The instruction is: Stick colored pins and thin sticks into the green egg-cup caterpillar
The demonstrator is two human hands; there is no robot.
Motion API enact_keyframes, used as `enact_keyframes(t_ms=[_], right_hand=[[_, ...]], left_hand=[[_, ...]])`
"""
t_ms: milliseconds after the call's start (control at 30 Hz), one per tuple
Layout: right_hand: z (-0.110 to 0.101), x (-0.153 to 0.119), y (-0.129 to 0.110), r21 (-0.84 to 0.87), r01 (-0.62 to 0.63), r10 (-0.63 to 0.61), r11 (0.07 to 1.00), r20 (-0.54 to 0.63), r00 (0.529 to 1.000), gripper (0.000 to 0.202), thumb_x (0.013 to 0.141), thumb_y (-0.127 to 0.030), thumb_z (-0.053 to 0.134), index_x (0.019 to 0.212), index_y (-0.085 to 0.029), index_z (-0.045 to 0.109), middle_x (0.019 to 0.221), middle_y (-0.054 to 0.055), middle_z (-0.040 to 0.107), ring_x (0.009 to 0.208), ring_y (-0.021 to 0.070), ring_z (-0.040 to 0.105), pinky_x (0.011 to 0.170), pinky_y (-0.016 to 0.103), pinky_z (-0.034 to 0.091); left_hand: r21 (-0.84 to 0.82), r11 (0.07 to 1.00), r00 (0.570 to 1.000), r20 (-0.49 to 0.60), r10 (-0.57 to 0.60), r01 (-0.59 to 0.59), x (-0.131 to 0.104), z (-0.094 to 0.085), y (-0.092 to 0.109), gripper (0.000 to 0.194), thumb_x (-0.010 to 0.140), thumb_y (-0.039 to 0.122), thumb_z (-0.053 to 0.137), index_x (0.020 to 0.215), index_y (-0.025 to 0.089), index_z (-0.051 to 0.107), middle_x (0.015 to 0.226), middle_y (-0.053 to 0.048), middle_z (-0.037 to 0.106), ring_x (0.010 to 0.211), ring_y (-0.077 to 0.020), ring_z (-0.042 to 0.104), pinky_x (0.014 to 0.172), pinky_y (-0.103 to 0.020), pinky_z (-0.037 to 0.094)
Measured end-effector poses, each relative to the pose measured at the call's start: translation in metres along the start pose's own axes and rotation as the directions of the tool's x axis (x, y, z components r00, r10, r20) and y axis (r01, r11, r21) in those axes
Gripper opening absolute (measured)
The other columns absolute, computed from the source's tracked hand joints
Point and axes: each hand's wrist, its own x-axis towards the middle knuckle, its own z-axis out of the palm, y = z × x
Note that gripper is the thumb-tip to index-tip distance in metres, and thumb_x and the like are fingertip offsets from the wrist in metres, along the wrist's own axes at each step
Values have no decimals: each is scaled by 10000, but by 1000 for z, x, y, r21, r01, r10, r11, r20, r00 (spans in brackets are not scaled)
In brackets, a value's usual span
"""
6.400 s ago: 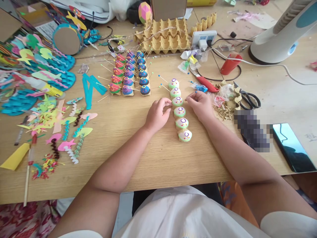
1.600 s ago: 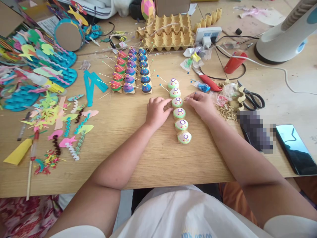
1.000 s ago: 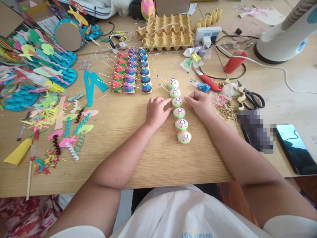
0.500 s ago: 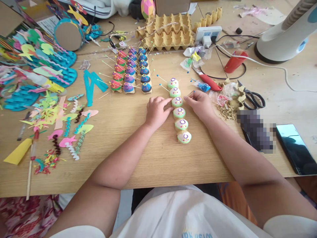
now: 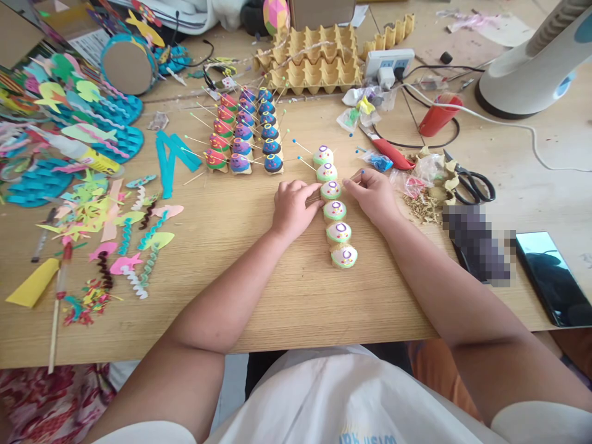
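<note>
A strip of egg-carton cups lies lengthwise in front of me, painted white with green rims, purple rings and small pink dots. Two thin sticks with blue tips stick out from its far end. My left hand grips the strip's left side near the third cup, thumb and fingers touching it. At its right side, my right hand pinches a thin blue-tipped stick, pointing toward the third cup. Whether the stick's end enters the cup is hidden by the fingers. Behind the left hand stand painted carton strips in red, purple and blue, with sticks.
Colourful paper scraps and curly-tailed paper fish spread over the left side. Egg cartons and a power strip lie at the back. To the right are black scissors, a red cup, a phone and a lamp base.
My right hand has shifted very slightly, and the blue tip of the stick now sits closer against its fingers. The left hand and the strip stay in place.
</note>
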Motion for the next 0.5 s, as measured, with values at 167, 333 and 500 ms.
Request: enact_keyframes(t_ms=[167, 333, 500], right_hand=[[0, 0, 2, 1, 18, -18, 1000, 1, 1000, 274, 835, -203, 719, 626, -199, 543, 602, -35, 478, 609, 108, 374, 592, 287, 283], [-1, 0, 2, -25, 13, -13, 1000, 15, 1000, 257, 843, -237, 719, 646, -196, 559, 600, -45, 462, 598, 102, 347, 600, 292, 289], [-4, -2, -1, -38, 29, -28, 999, 27, 999, 226, 848, -259, 714, 679, -190, 581, 632, -38, 495, 621, 106, 374, 610, 287, 312]], left_hand=[[-12, 1000, 1000, -8, 10, -10, 0, 0, 0, 388, 951, 379, 703, 1333, 314, 734, 1130, -78, 713, 1143, -307, 543, 1059, -459, 431], [-21, 1000, 1000, -5, -2, 2, 0, -1, 0, 384, 951, 379, 700, 1327, 312, 739, 1136, -83, 712, 1146, -309, 530, 1055, -454, 426], [-28, 1000, 1000, -4, -3, 3, 0, 0, 0, 385, 951, 395, 702, 1325, 316, 740, 1133, -83, 708, 1148, -308, 526, 1060, -457, 425]])
